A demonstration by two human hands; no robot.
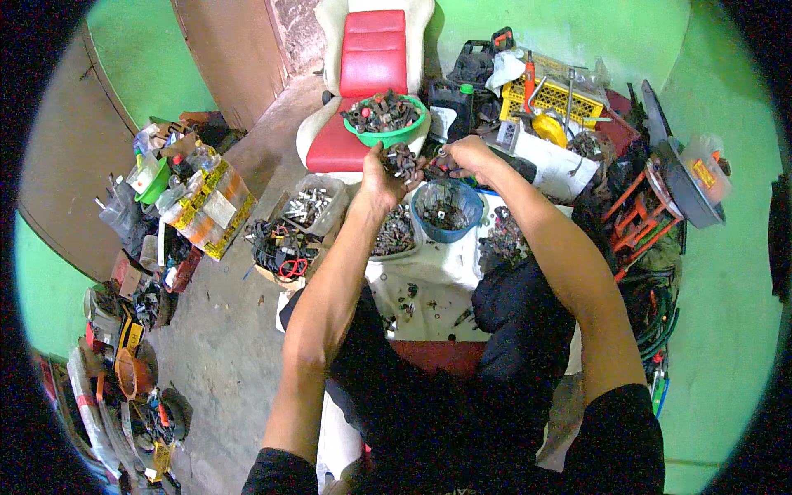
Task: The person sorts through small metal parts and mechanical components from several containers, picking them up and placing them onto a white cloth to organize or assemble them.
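While my left hand [383,183] grasps dark parts [402,160], my right hand [472,158] hangs beside them. The latter's grip I cannot tell.

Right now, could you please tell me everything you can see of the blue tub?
The blue tub is round, open-topped and plastic-looking. It stands upright on a white surface, with small dark parts lying low inside. A container of dark pieces sits to its left, a dark pile to its right. The right hand appears above its far rim in the picture, not gripping it.
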